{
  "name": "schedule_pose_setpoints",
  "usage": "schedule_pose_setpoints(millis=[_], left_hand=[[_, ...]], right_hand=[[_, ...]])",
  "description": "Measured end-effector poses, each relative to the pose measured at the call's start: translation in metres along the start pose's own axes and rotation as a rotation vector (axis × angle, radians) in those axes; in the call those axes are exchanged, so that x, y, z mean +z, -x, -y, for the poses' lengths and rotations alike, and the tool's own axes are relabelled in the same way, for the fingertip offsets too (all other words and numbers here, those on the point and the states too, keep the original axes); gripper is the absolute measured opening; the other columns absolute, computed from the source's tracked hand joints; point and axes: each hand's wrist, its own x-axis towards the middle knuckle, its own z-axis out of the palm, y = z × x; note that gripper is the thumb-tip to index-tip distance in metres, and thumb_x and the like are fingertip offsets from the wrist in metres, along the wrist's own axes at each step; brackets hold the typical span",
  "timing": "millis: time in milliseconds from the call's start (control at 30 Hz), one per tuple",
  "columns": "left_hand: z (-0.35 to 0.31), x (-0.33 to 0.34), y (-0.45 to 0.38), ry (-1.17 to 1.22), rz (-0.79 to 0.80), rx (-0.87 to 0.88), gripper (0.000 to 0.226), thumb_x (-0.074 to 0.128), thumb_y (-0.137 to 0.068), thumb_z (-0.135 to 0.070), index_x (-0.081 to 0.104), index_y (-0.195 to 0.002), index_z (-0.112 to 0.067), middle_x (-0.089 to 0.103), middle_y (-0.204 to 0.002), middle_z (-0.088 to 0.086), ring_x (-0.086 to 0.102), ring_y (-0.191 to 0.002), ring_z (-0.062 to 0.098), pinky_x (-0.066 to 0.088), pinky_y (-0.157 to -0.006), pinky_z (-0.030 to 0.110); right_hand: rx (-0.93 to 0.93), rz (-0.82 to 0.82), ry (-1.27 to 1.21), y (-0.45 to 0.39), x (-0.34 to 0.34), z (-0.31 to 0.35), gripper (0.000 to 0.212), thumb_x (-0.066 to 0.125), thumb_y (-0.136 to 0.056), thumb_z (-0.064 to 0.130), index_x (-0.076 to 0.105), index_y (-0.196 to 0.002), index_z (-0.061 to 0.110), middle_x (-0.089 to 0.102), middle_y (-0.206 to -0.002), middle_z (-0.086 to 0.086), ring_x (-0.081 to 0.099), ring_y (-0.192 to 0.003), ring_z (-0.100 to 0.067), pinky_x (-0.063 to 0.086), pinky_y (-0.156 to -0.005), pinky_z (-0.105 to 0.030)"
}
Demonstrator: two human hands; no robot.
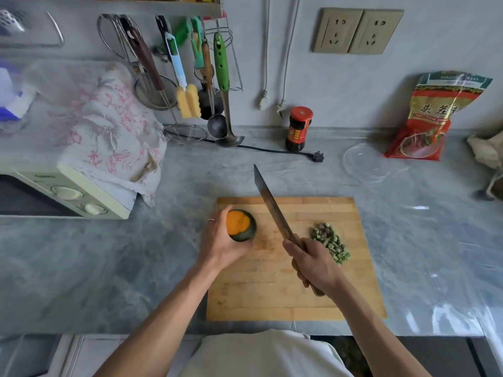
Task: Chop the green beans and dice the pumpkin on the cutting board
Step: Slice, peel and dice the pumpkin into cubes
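Danger here comes mostly from the round shape of the pumpkin (241, 225), which your left hand (221, 244) grips from its left and near side, fingers and thumb curled around the dark green skin, with the orange cut face turned up and a little toward you. If it sits on its curved skin when the blade comes down, I think it can roll away under your palm, and then the knife (275, 210) may slide off the hard skin toward your fingers (217, 220). It seems safer to turn the cut face down on the cutting board (294, 281) before you press. Your right hand (313, 263) is closed tightly around the knife handle, and the blade is lifted and tilted, pointing away from you and to the left, between your two hands and apart from the pumpkin. The blade is long, so a quick swing can also sweep the chopped green beans (330, 243), which lie in a loose heap just beside your right hand on its far right side, and push them off the board onto the counter (136, 268). The pumpkin itself stays at the far left corner of the board, close to the edge, so a slip to the left could send it off the wood. It looks like a small piece, not a whole fruit: the flesh is bright orange and seems firm, the skin is dark green and smooth. I judge that it will need strong, steady pressure, not a fast chop.
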Motion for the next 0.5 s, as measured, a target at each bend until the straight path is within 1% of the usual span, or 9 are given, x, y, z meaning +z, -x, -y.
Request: schedule_pose_setpoints(millis=[67, 133, 200, 267, 300, 367, 400, 467, 500], left_hand=[[-0.003, -0.002, 0.003, 0.062, -0.007, -0.063, 0.106, 0.088, -0.065, -0.047, 0.03, -0.152, -0.029, 0.043, -0.139, 0.0, 0.042, -0.129, 0.018, 0.039, -0.1, 0.026], [-0.004, -0.004, 0.005, 0.12, -0.02, -0.134, 0.097, 0.088, -0.068, -0.046, 0.038, -0.148, -0.027, 0.046, -0.133, -0.007, 0.046, -0.123, 0.014, 0.038, -0.093, 0.02], [-0.004, -0.002, 0.004, 0.268, -0.014, -0.231, 0.067, 0.086, -0.071, -0.047, 0.057, -0.128, -0.024, 0.058, -0.119, -0.015, 0.057, -0.11, 0.011, 0.042, -0.079, 0.013], [-0.005, 0.0, 0.003, 0.465, -0.017, -0.327, 0.035, 0.081, -0.076, -0.05, 0.071, -0.1, -0.026, 0.072, -0.098, -0.011, 0.067, -0.097, 0.014, 0.046, -0.066, 0.016], [-0.005, 0.001, 0.003, 0.543, -0.031, -0.354, 0.031, 0.08, -0.075, -0.052, 0.073, -0.093, -0.028, 0.074, -0.093, -0.008, 0.069, -0.093, 0.015, 0.048, -0.065, 0.019], [-0.002, 0.003, 0.005, 0.601, -0.014, -0.338, 0.046, 0.082, -0.068, -0.056, 0.072, -0.1, -0.024, 0.075, -0.096, -0.004, 0.069, -0.092, 0.015, 0.054, -0.07, 0.023], [-0.001, 0.005, 0.007, 0.57, 0.0, -0.302, 0.053, 0.085, -0.067, -0.052, 0.068, -0.106, -0.02, 0.073, -0.1, -0.005, 0.068, -0.095, 0.013, 0.054, -0.075, 0.022], [0.003, 0.01, 0.011, 0.456, -0.016, -0.218, 0.065, 0.091, -0.066, -0.038, 0.057, -0.119, -0.022, 0.064, -0.109, -0.012, 0.062, -0.103, 0.004, 0.051, -0.083, 0.016], [0.005, 0.013, 0.013, 0.429, -0.035, -0.181, 0.073, 0.094, -0.063, -0.034, 0.053, -0.123, -0.024, 0.061, -0.113, -0.014, 0.06, -0.107, 0.004, 0.051, -0.088, 0.017]], right_hand=[[0.0, 0.021, -0.012, -0.001, -0.001, 0.001, 0.039, 0.055, -0.101, 0.037, 0.05, -0.076, 0.008, 0.051, -0.056, -0.009, 0.047, -0.044, -0.02, 0.044, -0.044, -0.031], [0.001, 0.043, -0.018, -0.001, -0.002, -0.001, 0.039, 0.054, -0.101, 0.038, 0.05, -0.078, 0.007, 0.05, -0.057, -0.008, 0.047, -0.044, -0.019, 0.044, -0.044, -0.031], [0.004, 0.057, -0.026, 0.001, -0.002, -0.002, 0.04, 0.053, -0.101, 0.039, 0.052, -0.08, 0.005, 0.05, -0.056, -0.008, 0.048, -0.044, -0.021, 0.044, -0.044, -0.031], [0.013, 0.065, -0.032, 0.0, -0.005, -0.004, 0.047, 0.052, -0.101, 0.042, 0.053, -0.084, -0.001, 0.051, -0.055, -0.009, 0.048, -0.045, -0.023, 0.043, -0.044, -0.032], [0.019, 0.072, -0.036, 0.0, -0.007, -0.005, 0.051, 0.051, -0.101, 0.043, 0.053, -0.086, -0.005, 0.052, -0.056, -0.009, 0.048, -0.046, -0.023, 0.043, -0.044, -0.032], [0.027, 0.085, -0.047, 0.0, -0.011, -0.007, 0.052, 0.05, -0.101, 0.045, 0.055, -0.089, -0.006, 0.052, -0.058, -0.009, 0.048, -0.048, -0.023, 0.043, -0.045, -0.032], [0.029, 0.091, -0.061, 0.0, -0.013, -0.007, 0.05, 0.05, -0.101, 0.046, 0.057, -0.089, -0.003, 0.052, -0.058, -0.008, 0.048, -0.048, -0.022, 0.043, -0.045, -0.033], [0.032, 0.102, -0.088, 0.0, -0.017, -0.008, 0.049, 0.048, -0.102, 0.047, 0.058, -0.089, 0.0, 0.052, -0.059, -0.007, 0.047, -0.048, -0.02, 0.043, -0.044, -0.033], [0.028, 0.108, -0.092, -0.001, -0.019, -0.008, 0.051, 0.048, -0.102, 0.048, 0.058, -0.09, -0.001, 0.052, -0.058, -0.007, 0.047, -0.047, -0.02, 0.043, -0.044, -0.033]])
